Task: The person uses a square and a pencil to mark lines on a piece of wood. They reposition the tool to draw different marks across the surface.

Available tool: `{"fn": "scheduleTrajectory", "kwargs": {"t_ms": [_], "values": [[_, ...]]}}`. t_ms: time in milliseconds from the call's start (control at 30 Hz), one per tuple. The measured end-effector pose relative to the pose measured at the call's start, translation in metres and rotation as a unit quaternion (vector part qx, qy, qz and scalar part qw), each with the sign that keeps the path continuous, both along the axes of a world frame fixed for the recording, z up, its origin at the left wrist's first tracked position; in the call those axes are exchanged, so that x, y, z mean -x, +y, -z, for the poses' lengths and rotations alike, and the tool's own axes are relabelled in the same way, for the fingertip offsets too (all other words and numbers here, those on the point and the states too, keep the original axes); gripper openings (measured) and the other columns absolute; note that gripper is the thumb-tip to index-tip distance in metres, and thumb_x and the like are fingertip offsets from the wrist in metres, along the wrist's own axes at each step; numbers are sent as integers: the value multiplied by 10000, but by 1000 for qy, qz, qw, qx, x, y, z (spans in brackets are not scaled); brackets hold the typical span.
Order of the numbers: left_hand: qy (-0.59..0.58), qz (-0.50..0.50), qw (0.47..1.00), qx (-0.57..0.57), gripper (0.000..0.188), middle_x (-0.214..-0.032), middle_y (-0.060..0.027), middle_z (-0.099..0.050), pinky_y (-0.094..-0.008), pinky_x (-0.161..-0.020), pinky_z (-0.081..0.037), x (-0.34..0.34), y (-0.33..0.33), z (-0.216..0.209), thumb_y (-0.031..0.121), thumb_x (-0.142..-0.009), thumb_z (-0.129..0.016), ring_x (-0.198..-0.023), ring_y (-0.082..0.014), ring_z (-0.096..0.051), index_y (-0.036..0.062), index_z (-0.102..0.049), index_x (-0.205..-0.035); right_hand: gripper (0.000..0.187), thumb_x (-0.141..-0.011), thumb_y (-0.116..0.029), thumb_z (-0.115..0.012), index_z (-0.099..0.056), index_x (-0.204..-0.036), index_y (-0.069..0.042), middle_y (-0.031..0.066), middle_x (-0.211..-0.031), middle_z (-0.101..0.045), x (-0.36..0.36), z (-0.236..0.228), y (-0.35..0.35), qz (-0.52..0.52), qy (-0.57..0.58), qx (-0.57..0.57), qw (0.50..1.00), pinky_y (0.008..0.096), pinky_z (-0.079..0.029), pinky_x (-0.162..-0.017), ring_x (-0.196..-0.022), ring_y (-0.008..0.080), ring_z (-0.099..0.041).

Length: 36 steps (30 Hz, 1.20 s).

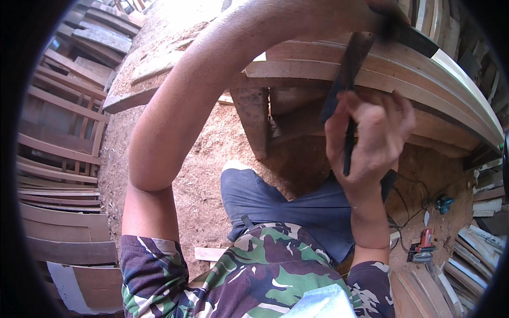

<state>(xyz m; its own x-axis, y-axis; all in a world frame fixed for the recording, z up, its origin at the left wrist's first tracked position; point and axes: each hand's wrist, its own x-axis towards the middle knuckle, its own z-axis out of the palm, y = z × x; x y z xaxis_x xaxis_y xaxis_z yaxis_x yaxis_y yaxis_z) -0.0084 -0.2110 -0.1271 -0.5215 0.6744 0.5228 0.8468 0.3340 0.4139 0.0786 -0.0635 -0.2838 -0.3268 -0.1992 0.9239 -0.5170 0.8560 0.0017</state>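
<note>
My left arm arches over the workbench, and my left hand (389,10) at the top edge presses on a dark metal square (350,66) laid on stacked wooden boards (313,66). Only part of that hand shows. Below the square, my right hand (371,138) is closed around a thin dark pencil (347,153), its tip up against the blade of the square at the boards' near edge.
Sawdust covers the ground (212,153) and a bench top at the back. Wooden frames and slats (58,132) stack on the left. At lower right lie a red power tool (424,245), a teal tool (442,202), a black cable and more planks.
</note>
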Motion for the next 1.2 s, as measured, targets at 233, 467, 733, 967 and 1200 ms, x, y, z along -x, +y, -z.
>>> {"fn": "scheduleTrajectory", "kwargs": {"t_ms": [233, 467, 733, 967, 1200], "values": [[-44, 99, 993, -37, 289, -1062, -143, -836, -378, -899, -635, 17, -13, 0, 102, -921, -775, -910, -244, -787, 100, -867, -1195, 253, -868, -78, -755, -682, -1110, -72, 86, -915, -719, -21, 19, -2, -6, -63, 20, 998, 524, -426, -1123, -884, 272, -740], [-25, 106, 994, 20, 293, -1013, -142, -835, -382, -906, -631, 32, -7, -5, 104, -918, -768, -915, -230, -779, 88, -863, -1195, 219, -1061, -28, -640, -710, -1263, 20, 117, -1167, -801, -11, -26, 38, 66, 76, 61, 993, 450, -522, -1101, -1023, 240, -761], [6, 69, 997, -27, 332, -1061, -143, -827, -383, -924, -614, 22, -36, 9, 116, -940, -764, -959, -219, -760, 145, -855, -1258, 264, -1029, -111, -792, -806, -1291, -81, 70, -1242, -804, 35, -67, 56, 67, 50, 9, 996, 359, -588, -1026, -1122, 187, -758], [-8, 80, 996, -27, 348, -1136, -117, -839, -396, -941, -618, 23, -46, 10, 117, -961, -760, -988, -211, -767, 175, -845, -1293, 286, -988, -93, -833, -838, -1266, -156, 37, -1208, -800, 40, -62, 51, 62, 43, 22, 997, 355, -593, -1010, -1099, 171, -750], [-45, 102, 993, -26, 333, -1164, -113, -846, -398, -993, -616, 38, -42, 10, 130, -973, -765, -1028, -222, -785, 174, -843, -1294, 307, -986, -88, -833, -838, -1280, -179, 32, -1212, -802, 45, -61, 50, 41, 60, 30, 997, 344, -605, -981, -1078, 162, -748]]}}
